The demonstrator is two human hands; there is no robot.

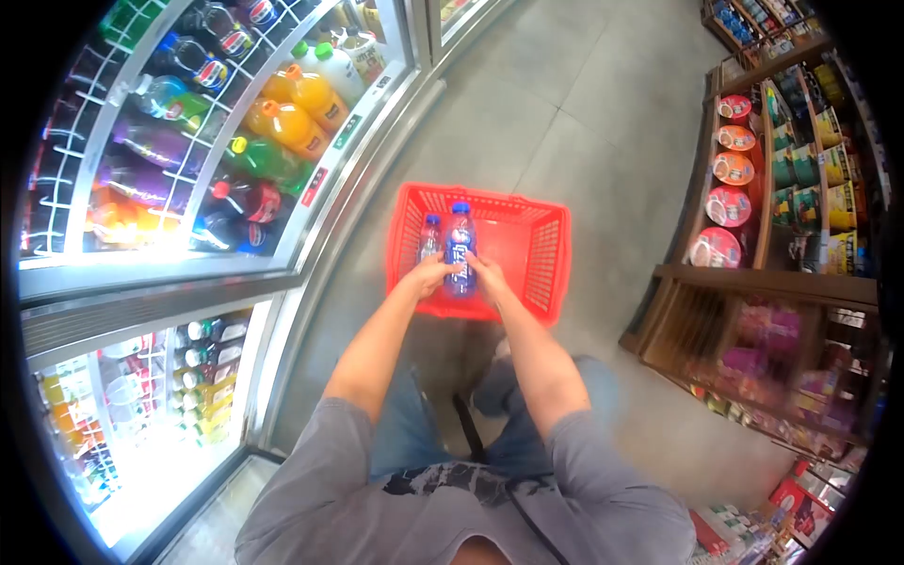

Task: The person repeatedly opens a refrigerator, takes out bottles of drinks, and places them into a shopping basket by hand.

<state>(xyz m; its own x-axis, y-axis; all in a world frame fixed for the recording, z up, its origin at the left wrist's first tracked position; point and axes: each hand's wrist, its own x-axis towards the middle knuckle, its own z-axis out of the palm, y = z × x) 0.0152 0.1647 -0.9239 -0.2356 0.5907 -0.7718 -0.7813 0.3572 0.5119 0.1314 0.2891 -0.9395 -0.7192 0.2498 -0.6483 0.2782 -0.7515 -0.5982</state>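
Grey sleeves (330, 443), two of them, sit lowest in the head view I watch, and both forearms (372, 350) reach down to one red basket (504, 240). Left hand (431, 275) and right hand (488, 277) have their grip on the larger bottle (460, 247), grasping it from either side. It lies squarely between them, so I judge neither hand nearer; its long axis runs away from the body, blue cap toward the basket's far edge, placed left of centre. Whether it touches the basket's bottom I cannot tell. One smaller bottle (430, 229), also blue-capped, is just beside it toward the basket's left edge, its lower part partly hidden by the left hand: two bottles there in all. Beyond is grey floor (612, 113); to the right I count five round-lidded cups (733, 168) in a row.
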